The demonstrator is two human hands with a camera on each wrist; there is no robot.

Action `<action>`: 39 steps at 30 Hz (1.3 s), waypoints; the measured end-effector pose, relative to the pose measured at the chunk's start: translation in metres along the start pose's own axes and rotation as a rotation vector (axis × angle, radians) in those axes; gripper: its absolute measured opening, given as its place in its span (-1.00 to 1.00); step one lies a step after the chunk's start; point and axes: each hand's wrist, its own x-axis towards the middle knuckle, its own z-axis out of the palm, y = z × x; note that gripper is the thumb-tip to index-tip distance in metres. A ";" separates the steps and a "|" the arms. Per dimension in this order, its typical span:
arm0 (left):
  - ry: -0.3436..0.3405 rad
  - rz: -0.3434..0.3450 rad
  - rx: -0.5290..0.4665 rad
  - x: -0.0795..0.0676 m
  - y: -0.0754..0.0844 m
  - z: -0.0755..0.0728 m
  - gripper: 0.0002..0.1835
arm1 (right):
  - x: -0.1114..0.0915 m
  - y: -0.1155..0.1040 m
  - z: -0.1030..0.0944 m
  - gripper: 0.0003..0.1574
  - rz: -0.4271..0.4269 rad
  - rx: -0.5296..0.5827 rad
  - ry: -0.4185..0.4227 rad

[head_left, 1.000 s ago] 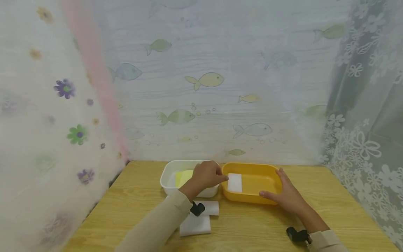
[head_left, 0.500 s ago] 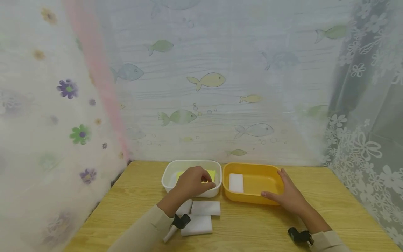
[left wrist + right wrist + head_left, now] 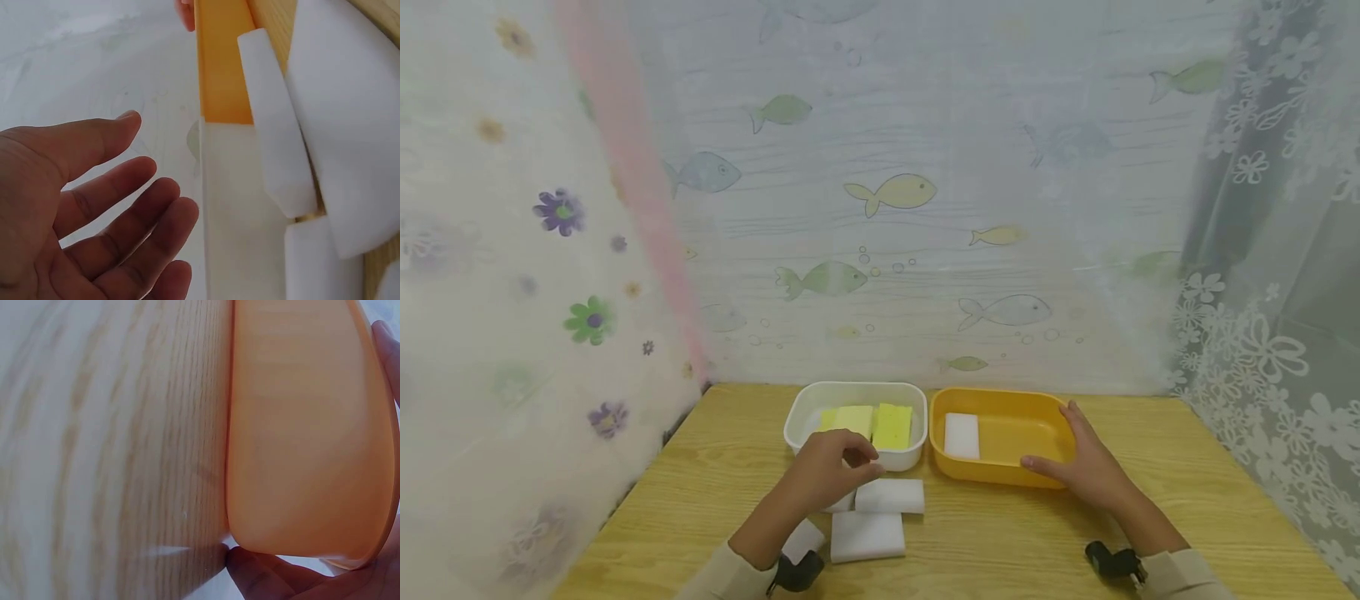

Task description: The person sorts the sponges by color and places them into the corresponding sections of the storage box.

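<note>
My left hand hovers with bent, relaxed fingers in front of the white plastic tub, holding nothing. Beneath and beside it on the table lie white sponge blocks, seen close up in the left wrist view as white pieces. Yellow sponge blocks lie inside the white tub, partly hidden by the hand. My right hand grips the right end of the orange plastic tub, thumb at the near rim and fingers around the far corner. One white sponge lies at the left inside the orange tub.
Both tubs stand side by side near the back of the wood-grain table. A fish-patterned curtain hangs behind them. Flowered sheets close off the left and right sides.
My left hand has drawn back from the orange tub's left edge, across the white tub, down and left to above the loose white sponges. The right hand and both tubs keep their places.
</note>
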 end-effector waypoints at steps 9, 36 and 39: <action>-0.029 0.007 -0.066 -0.009 -0.016 -0.002 -0.81 | -0.001 -0.001 -0.002 0.55 0.002 -0.009 -0.006; -0.167 0.032 0.023 -0.007 -0.038 0.014 -0.74 | -0.001 -0.003 0.000 0.55 0.002 0.001 -0.016; -0.169 0.031 0.027 -0.008 -0.038 0.014 -0.75 | -0.001 -0.002 0.000 0.55 0.008 0.002 -0.020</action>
